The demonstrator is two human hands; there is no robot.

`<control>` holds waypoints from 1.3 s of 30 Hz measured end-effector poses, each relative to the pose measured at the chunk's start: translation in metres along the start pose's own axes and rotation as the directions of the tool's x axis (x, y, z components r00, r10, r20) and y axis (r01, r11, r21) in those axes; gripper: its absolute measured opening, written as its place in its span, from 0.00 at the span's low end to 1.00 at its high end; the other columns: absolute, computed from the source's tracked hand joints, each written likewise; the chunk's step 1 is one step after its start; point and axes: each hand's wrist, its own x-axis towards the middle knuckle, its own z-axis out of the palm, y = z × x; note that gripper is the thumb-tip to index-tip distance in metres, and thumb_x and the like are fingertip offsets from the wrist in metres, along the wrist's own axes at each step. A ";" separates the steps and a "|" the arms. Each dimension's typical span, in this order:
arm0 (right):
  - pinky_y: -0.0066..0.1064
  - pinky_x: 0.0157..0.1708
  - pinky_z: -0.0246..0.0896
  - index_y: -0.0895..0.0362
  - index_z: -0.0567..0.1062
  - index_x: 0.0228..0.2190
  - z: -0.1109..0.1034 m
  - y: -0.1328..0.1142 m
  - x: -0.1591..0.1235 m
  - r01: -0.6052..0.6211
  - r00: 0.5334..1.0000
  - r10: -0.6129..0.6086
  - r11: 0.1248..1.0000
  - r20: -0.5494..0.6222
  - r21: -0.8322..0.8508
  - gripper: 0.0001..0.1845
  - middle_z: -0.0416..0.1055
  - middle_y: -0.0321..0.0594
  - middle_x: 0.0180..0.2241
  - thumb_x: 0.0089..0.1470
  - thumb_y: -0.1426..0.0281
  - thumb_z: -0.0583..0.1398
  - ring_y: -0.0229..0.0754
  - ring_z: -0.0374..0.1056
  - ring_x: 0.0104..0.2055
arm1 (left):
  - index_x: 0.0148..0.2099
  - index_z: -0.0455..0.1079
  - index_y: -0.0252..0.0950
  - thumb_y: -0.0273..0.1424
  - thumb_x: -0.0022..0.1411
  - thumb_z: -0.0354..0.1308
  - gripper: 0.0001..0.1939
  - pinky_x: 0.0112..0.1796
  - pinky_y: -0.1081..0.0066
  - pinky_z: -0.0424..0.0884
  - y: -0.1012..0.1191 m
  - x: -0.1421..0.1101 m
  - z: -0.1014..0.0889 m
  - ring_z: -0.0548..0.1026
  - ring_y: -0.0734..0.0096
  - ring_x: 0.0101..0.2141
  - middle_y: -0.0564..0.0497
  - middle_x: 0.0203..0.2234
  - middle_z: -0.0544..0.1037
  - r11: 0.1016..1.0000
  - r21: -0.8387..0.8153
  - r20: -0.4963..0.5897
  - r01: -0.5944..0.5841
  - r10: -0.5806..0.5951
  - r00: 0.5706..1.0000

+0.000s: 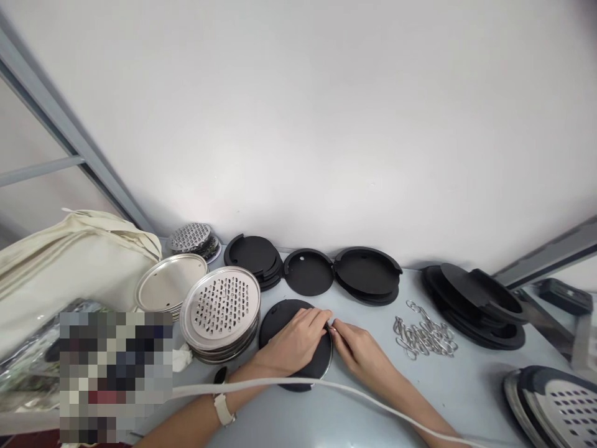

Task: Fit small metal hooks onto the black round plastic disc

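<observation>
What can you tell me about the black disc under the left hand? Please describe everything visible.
The disc is flat, round and dull black, and looks like plastic. A thin bright line, perhaps metal, follows its right edge; some black shows beyond it at the bottom. It lies roughly level on the grey table, just right of the grater stack. The left hand rests across it, hiding much of it. The right hand has its fingertips at the right edge; the exact contact is unclear.

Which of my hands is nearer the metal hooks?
Right. The right hand is at the edge of the black disc, left of the metal hooks; the left hand is over the disc, farther left.
</observation>
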 end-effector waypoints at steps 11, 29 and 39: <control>0.29 0.26 0.54 0.54 0.61 0.28 0.000 0.001 0.000 0.013 1.000 -0.013 1.000 -0.018 -0.014 0.12 0.67 0.36 0.25 0.64 0.70 0.45 0.38 0.63 0.25 | 0.52 0.58 0.38 0.22 0.65 0.45 0.14 0.46 0.63 0.67 -0.004 -0.001 0.005 0.69 0.65 0.45 0.48 0.44 0.70 0.978 -0.193 -0.049 0.084 -0.095 0.994; 0.28 0.25 0.51 0.55 0.59 0.25 -0.001 0.002 0.000 0.048 0.999 -0.046 0.987 0.017 -0.152 0.12 0.62 0.34 0.22 0.62 0.72 0.47 0.38 0.60 0.24 | 0.57 0.54 0.40 0.20 0.61 0.49 0.23 0.47 0.65 0.67 -0.007 -0.001 0.005 0.69 0.67 0.46 0.51 0.44 0.72 0.947 -0.300 -0.043 0.113 -0.132 0.990; 0.27 0.24 0.50 0.55 0.59 0.24 -0.002 0.001 0.000 0.053 0.999 -0.054 0.983 -0.002 -0.175 0.12 0.61 0.33 0.20 0.60 0.73 0.48 0.36 0.58 0.22 | 0.56 0.55 0.40 0.19 0.60 0.49 0.23 0.48 0.66 0.65 -0.007 -0.001 0.005 0.68 0.67 0.47 0.51 0.45 0.72 0.942 -0.316 -0.023 0.110 -0.123 0.992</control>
